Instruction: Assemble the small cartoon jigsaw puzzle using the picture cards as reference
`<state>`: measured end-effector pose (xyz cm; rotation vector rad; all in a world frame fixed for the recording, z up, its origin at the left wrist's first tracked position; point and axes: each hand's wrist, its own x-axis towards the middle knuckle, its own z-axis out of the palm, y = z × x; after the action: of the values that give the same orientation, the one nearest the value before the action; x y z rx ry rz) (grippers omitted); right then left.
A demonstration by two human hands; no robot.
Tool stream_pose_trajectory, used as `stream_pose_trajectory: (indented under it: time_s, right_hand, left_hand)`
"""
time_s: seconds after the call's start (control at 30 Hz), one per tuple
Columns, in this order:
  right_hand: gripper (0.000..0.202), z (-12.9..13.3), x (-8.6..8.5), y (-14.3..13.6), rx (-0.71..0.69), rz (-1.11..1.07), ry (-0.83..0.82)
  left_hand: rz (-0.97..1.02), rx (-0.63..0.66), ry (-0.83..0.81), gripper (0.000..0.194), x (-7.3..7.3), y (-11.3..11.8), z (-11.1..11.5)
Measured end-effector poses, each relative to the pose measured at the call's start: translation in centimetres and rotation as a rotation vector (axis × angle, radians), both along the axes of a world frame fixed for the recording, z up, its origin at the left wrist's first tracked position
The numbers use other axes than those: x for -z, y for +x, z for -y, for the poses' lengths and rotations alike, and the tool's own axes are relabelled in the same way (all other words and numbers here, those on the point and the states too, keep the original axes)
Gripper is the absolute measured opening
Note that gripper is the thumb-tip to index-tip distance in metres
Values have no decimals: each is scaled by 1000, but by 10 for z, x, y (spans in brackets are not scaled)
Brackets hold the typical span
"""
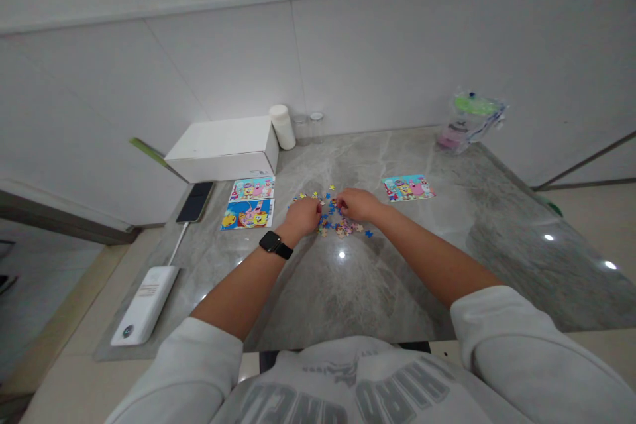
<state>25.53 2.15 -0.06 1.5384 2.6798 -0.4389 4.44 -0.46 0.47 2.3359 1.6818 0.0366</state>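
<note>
Both hands work in a small heap of loose puzzle pieces (334, 215) spread on the grey marble tabletop (422, 265), about midway across it. The left hand (304, 215), with a dark watch (275, 244) on its wrist, rests at the heap's left edge with its fingers curled down onto the pieces; the right hand (358, 204) lies on the right side, fingertips pinched in among them. Whether either hand has actually lifted a piece is too small to tell.

This looks like the sorting stage: the pieces lie scattered and unjoined. The next move would call for singling out one piece and turning it face up without scattering the rest.

Two cartoon picture cards (248, 203) lie left of the heap, and another card (408, 187) to the right. A white box (223, 148), a phone (195, 201) and a white power bank (146, 303) sit further left.
</note>
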Motion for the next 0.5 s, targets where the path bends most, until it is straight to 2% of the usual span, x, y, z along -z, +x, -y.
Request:
stream_pose_trajectory:
  time_s: [0.07,0.13,0.23,0.37,0.5]
  right_hand:
    - [18,11,5,3,-56,-60,-16]
    - [21,23,11,8,-123,-100,-49]
    - [18,36,19,19,-125,-126,-27]
    - [17,39,22,34,-72,-149,-10]
    - [16,44,17,34,-31,-150,21]
  left_hand:
    - [40,71,32,17,1,-3,5]
    - [99,213,46,17,4,-1,11]
    - [152,354,48,19,9,8,18]
    - [162,381,32,17,15,19,20]
    - [157,374,-8,11,16,23,16]
